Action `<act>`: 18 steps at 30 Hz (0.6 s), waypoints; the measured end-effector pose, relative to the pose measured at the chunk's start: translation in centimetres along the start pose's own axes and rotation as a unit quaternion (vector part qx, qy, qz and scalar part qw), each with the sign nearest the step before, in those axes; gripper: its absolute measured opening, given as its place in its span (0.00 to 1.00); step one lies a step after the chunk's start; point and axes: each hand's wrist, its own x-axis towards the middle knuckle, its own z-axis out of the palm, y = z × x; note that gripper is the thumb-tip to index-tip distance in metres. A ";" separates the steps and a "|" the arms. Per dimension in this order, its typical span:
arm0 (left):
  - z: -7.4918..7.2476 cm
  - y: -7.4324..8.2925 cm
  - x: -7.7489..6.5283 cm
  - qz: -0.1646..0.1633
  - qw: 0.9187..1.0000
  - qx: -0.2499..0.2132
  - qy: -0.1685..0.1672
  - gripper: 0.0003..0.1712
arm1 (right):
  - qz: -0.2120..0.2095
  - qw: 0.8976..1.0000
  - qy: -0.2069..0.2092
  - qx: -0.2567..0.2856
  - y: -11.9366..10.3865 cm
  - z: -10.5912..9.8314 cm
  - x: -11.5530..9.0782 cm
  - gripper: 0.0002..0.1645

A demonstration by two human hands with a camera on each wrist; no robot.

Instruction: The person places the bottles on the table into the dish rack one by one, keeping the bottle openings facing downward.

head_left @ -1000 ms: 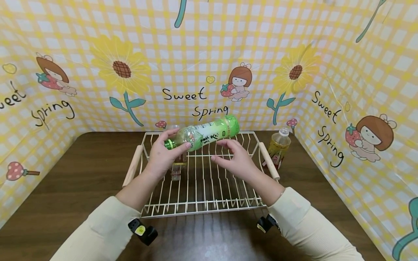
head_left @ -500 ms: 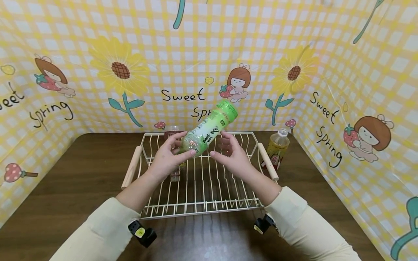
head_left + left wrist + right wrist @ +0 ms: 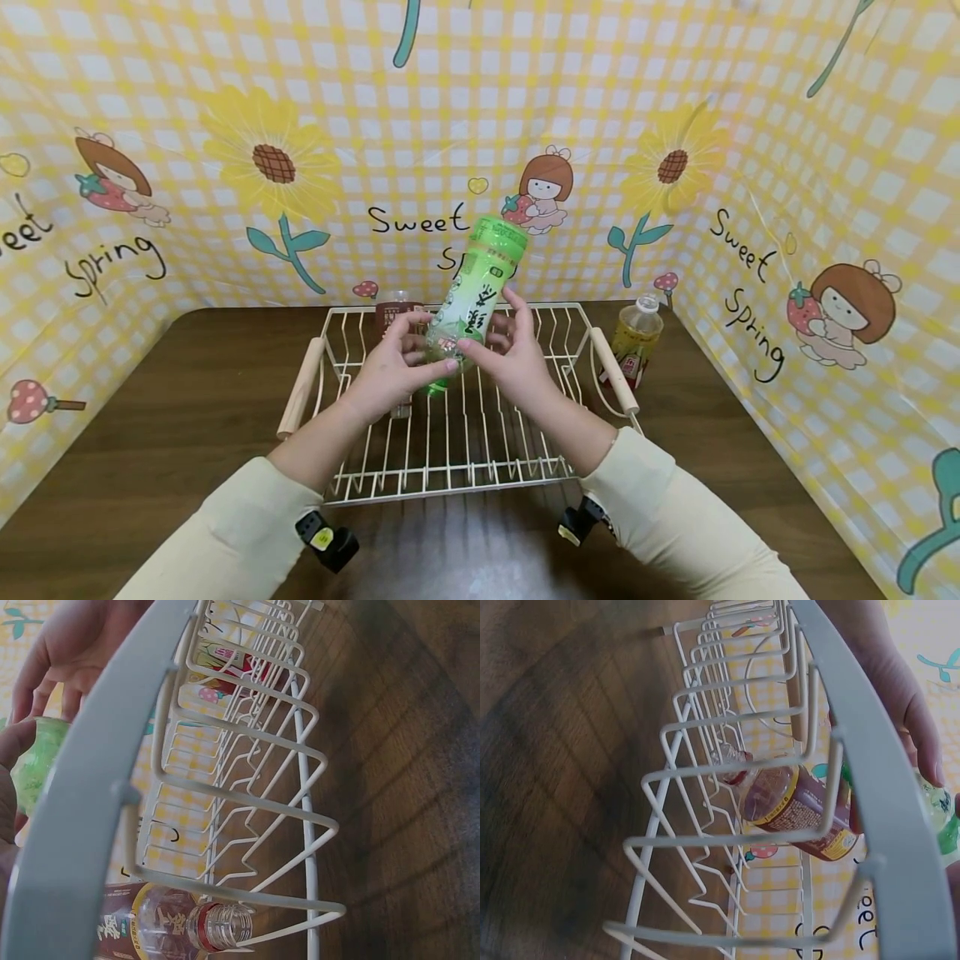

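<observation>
A green plastic tea bottle (image 3: pixel 480 283) is held above the wire rack, tilted, with its base up and its green cap (image 3: pixel 437 387) down. My left hand (image 3: pixel 382 375) grips its neck end, thumb in front and fingers behind. On the other side my right hand (image 3: pixel 517 367) holds the bottle's lower-hanging half, its thumb across the front. Below them stands the cream wire rack (image 3: pixel 450 490). Inside its left part rests a clear bottle with a dark red label (image 3: pixel 817 814), its uncapped neck toward me, partly hidden by my left hand in the head view.
Wooden handles (image 3: pixel 302 387) flank the rack. Right of it, on the dark wood table (image 3: pixel 187 400), stands an uncapped bottle with a yellow and red label (image 3: pixel 636 337). A checked, printed cloth (image 3: pixel 420 125) encloses the back and sides.
The green bottle has turned from nearly level to steeply tilted, base up. My right hand has moved left and taken hold of it beside my left hand.
</observation>
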 end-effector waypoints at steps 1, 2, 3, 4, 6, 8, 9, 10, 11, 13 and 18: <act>0.0 0.0 0.0 0.002 1.000 0.003 -0.001 0.43 | 0.000 1.000 0.002 -0.002 0.0 0.1 0.0 0.56; 0.0 0.0 0.0 0.003 1.000 0.007 -0.002 0.43 | 0.000 1.000 0.005 -0.004 0.0 0.2 0.0 0.56; 0.0 0.0 0.0 0.005 1.000 0.012 -0.002 0.43 | 0.000 1.000 0.007 -0.005 0.0 0.2 0.0 0.56; 0.0 0.0 0.0 0.007 1.000 0.015 -0.003 0.43 | 0.002 1.000 0.008 -0.005 0.0 0.3 0.0 0.56; 0.1 0.0 0.0 0.011 1.000 0.019 -0.006 0.43 | 0.004 1.000 0.009 -0.005 -0.1 0.3 0.0 0.57; 0.1 0.0 0.0 0.015 1.000 0.022 -0.010 0.43 | 0.005 1.000 0.009 -0.005 -0.1 0.3 0.0 0.57; 0.1 0.0 0.0 0.017 1.000 0.022 -0.012 0.43 | 0.005 1.000 0.009 -0.006 -0.1 0.3 0.0 0.57; 0.1 0.0 0.0 0.018 0.999 0.023 -0.013 0.43 | 0.004 1.000 0.009 -0.007 -0.1 0.3 0.0 0.57; 0.1 0.0 0.0 0.019 0.999 0.025 -0.013 0.43 | 0.004 1.000 0.008 -0.007 -0.1 0.3 0.0 0.57; 0.1 -0.1 0.0 0.021 0.999 0.028 -0.014 0.43 | 0.004 1.000 0.008 -0.008 0.0 0.3 0.0 0.57; 0.2 -0.1 0.1 0.028 0.998 0.048 -0.011 0.43 | 0.005 1.000 0.009 -0.005 -0.1 0.2 0.1 0.56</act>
